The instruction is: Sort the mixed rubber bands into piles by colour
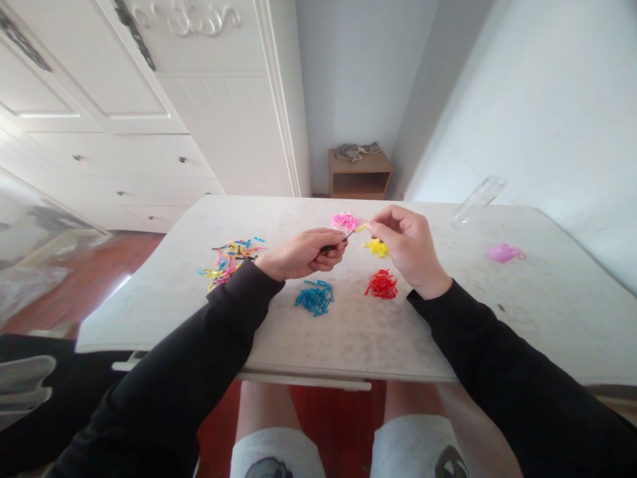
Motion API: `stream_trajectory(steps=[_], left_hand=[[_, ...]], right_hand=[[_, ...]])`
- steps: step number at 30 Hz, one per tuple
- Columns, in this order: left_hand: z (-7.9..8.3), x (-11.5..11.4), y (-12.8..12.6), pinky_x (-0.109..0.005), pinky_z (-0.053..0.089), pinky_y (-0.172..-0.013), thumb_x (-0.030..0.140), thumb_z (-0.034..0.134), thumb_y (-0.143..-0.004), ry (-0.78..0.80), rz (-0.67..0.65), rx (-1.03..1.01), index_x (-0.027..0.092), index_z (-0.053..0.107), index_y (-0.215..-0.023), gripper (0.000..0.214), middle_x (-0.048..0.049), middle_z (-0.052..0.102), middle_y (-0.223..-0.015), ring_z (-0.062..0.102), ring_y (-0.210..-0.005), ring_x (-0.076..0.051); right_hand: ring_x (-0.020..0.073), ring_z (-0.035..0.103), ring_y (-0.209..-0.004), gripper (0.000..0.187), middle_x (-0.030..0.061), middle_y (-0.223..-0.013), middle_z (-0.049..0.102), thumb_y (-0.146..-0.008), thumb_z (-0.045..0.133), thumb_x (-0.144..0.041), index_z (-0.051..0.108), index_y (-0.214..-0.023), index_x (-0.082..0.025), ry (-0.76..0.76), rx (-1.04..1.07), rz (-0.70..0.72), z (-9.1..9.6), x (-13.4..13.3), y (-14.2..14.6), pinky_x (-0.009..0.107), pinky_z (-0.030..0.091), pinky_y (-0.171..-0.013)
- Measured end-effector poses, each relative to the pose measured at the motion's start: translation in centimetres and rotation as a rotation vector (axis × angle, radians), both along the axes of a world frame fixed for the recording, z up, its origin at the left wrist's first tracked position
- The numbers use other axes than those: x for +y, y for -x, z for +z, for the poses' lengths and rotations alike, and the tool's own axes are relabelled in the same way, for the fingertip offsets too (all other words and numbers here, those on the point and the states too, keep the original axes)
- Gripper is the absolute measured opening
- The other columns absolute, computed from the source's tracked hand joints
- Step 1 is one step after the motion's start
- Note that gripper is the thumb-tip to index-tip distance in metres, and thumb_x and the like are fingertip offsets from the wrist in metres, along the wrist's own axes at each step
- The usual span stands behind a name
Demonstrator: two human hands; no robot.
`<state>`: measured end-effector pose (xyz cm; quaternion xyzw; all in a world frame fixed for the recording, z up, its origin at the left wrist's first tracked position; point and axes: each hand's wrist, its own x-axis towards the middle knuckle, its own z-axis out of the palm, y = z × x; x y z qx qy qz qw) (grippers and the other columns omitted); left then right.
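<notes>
My left hand (311,253) is closed around a small dark tool (327,249) with a thin pointed tip; its exact kind is hard to make out. At that tip is a short yellow strip (361,228), its other end pinched between the thumb and finger of my right hand (405,242). Below and behind the hands lie sorted heaps of thin strips: pink (344,221), yellow (377,248), red (381,284) and blue (315,297). A mixed-colour heap (233,259) sits left of my left hand, partly hidden by the sleeve.
On the right of the white table (537,318) a clear container (478,202) lies tilted near the wall, with a pink-purple object (503,252) before it. White cabinets (114,79) stand at the left. A small wooden stand (360,174) holding grey cloth is beyond the table.
</notes>
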<state>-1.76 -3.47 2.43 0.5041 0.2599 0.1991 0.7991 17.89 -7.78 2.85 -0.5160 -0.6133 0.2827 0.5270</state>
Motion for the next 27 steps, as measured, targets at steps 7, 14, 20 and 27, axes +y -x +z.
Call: stream_trajectory(steps=[7, 14, 20, 27], left_hand=[[-0.1, 1.9, 1.6, -0.021, 0.015, -0.044, 0.030, 0.052, -0.091, -0.351, 0.111, 0.186, 0.019, 0.042, -0.066, 0.029, 0.0057, 0.030, -0.059, 0.020, -0.048, -0.006], [0.1, 3.6, 3.9, -0.033, 0.016, -0.055, 0.018, 0.055, -0.079, -1.049, 0.177, 0.722, 0.020, 0.035, -0.055, 0.031, 0.0032, 0.032, -0.053, 0.027, -0.056, -0.011], [0.1, 3.3, 4.0, -0.034, 0.018, -0.056, 0.018, 0.052, -0.079, -1.071, 0.187, 0.744, 0.020, 0.036, -0.050, 0.033, 0.0021, 0.034, -0.050, 0.029, -0.055, -0.011], [-1.2, 2.8, 1.7, -0.023, 0.017, -0.045, 0.043, 0.047, -0.095, -0.523, 0.243, 0.296, 0.019, 0.050, -0.073, 0.032, 0.0063, 0.030, -0.056, 0.023, -0.047, -0.008]], right_hand=[[0.0173, 0.060, -0.066, 0.018, 0.0022, -0.069, 0.067, -0.079, 0.069, -0.035, 0.062, -0.069, -0.022, -0.009, -0.065, -0.034, -0.2, 0.7, -1.0, 0.032, 0.047, -0.063], [0.0171, 0.058, -0.065, 0.017, 0.0020, -0.066, 0.066, -0.078, 0.069, -0.031, 0.063, -0.064, -0.021, -0.021, -0.380, -0.119, -0.5, 1.9, -3.1, 0.032, 0.042, -0.064], [0.0170, 0.057, -0.064, 0.012, 0.0024, -0.069, 0.067, -0.076, 0.067, -0.023, 0.063, -0.064, -0.021, -0.007, -0.514, -0.169, -0.9, 2.4, -3.9, 0.032, 0.040, -0.064], [0.0181, 0.055, -0.064, 0.010, 0.0044, -0.071, 0.068, -0.074, 0.064, -0.021, 0.064, -0.064, -0.022, 0.104, -0.759, -0.166, -1.4, 3.0, -5.7, 0.033, 0.038, -0.063]])
